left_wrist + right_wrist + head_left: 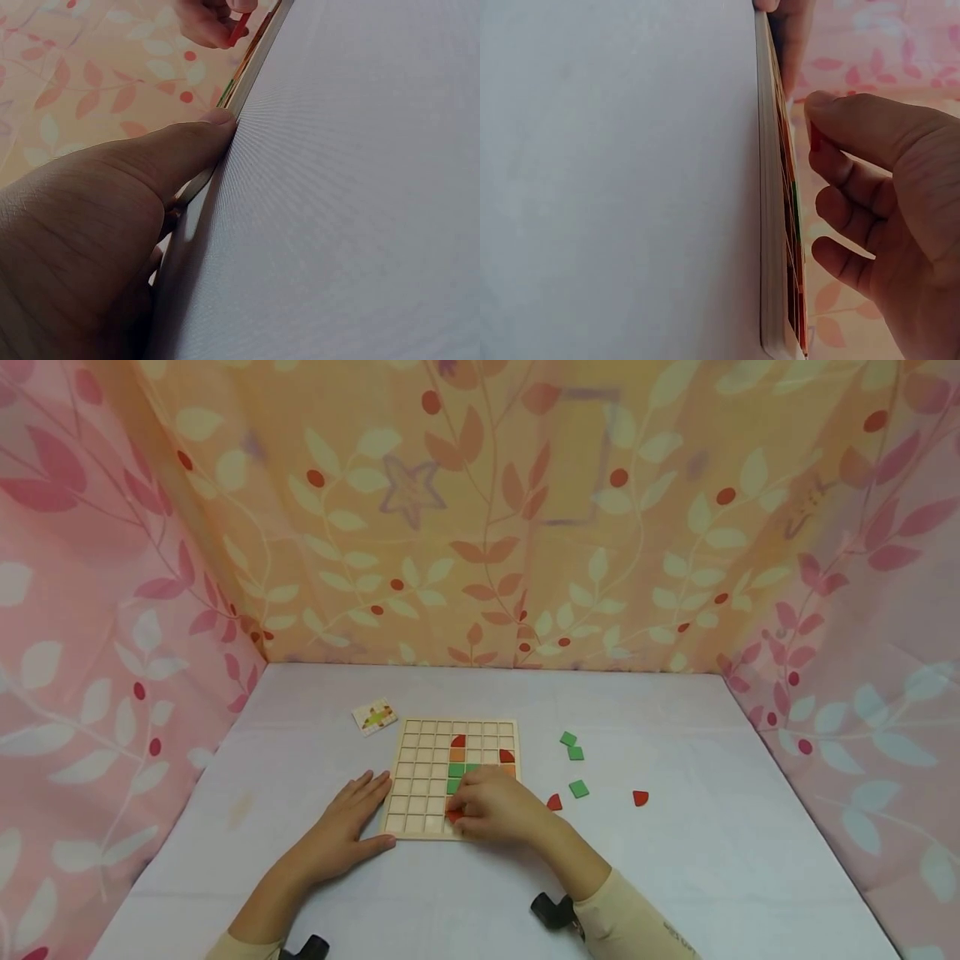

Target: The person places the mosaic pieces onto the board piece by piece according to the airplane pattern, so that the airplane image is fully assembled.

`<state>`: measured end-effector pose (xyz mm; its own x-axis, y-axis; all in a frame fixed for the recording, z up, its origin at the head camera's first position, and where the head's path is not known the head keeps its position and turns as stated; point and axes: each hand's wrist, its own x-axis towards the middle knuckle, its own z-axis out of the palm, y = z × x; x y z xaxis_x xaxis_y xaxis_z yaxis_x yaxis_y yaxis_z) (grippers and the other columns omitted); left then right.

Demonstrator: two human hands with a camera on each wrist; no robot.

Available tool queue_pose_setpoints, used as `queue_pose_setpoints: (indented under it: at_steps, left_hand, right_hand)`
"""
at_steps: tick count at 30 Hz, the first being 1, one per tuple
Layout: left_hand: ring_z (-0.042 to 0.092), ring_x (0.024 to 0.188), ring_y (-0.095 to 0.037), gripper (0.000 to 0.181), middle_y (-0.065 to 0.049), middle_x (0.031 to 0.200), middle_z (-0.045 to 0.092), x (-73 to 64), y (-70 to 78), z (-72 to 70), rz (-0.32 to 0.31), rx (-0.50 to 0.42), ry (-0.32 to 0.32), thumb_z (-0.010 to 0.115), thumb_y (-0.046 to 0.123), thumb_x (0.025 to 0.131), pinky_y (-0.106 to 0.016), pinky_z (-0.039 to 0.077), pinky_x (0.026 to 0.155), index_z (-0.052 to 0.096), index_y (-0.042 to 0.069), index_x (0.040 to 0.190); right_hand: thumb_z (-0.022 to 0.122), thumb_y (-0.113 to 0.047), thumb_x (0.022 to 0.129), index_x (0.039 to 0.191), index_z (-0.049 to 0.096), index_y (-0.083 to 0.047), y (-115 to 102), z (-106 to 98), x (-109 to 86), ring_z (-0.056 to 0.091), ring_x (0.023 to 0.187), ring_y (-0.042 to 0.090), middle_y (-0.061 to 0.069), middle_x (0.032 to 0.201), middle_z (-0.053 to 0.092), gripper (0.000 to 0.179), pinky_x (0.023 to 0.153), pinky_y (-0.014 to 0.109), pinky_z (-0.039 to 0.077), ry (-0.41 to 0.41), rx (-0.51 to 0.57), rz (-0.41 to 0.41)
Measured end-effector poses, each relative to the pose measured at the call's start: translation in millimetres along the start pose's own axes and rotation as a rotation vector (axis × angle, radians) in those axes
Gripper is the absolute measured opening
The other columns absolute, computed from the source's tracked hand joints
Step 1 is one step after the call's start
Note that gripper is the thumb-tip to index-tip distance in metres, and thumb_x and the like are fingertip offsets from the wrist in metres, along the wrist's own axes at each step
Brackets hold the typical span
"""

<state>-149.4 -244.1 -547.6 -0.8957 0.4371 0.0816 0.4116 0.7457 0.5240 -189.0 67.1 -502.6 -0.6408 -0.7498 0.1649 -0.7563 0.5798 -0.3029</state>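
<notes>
A wooden grid board [420,781] lies on the table, with red rounded pieces, orange squares and green squares set in some of its cells. My left hand [347,827] rests against the board's left side, its fingers straight and spread. In the left wrist view the thumb of that hand [97,202] touches the board's edge. Over the front part of the board, my right hand [495,806] pinches a red rounded piece [815,139] between thumb and forefinger. This hand hides several cells behind it in the head view.
Right of the board lie loose green squares [578,788] and red rounded pieces [640,797], one close by the right wrist. A small pattern card [375,717] sits beyond the board's far left corner. Flowered cloth [480,527] walls the table at the back and sides.
</notes>
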Motion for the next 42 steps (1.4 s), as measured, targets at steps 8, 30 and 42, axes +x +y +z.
queue_pose_setpoints:
  at_steps: [8,30,42]
  left_hand:
    - [0.016,0.158,-0.033,0.094,-0.003,0.169,0.028,-0.4,0.6,0.0,0.002,0.001,0.007,0.076,0.052,0.088,-0.055,0.012,0.127,0.034,0.009,0.16]
    - [0.017,0.158,-0.034,0.093,-0.003,0.169,0.029,-0.6,0.9,0.0,0.004,-0.005,0.011,0.077,0.05,0.088,-0.057,0.014,0.126,0.035,0.008,0.16]
    - [0.016,0.158,-0.033,0.093,-0.002,0.169,0.029,-1.0,0.4,0.6,0.007,0.002,0.011,0.076,0.053,0.089,-0.054,0.013,0.127,0.034,0.01,0.16]
  right_hand:
    - [0.077,-0.032,0.087,0.102,0.08,-0.029,2.0,7.1,0.8,0.056,0.092,0.002,-0.017,0.094,0.065,0.015,0.083,0.022,0.042,-0.022,-0.033,-0.023]
    - [0.083,-0.036,0.084,0.099,0.079,-0.03,-2.3,10.6,-0.7,0.054,0.094,0.002,-0.018,0.09,0.06,0.017,0.086,0.023,0.04,-0.004,-0.043,-0.003]
    - [0.083,-0.038,0.085,0.099,0.078,-0.032,-0.5,12.0,-0.6,0.052,0.093,0.001,-0.021,0.09,0.059,0.016,0.084,0.024,0.038,-0.01,-0.032,0.021]
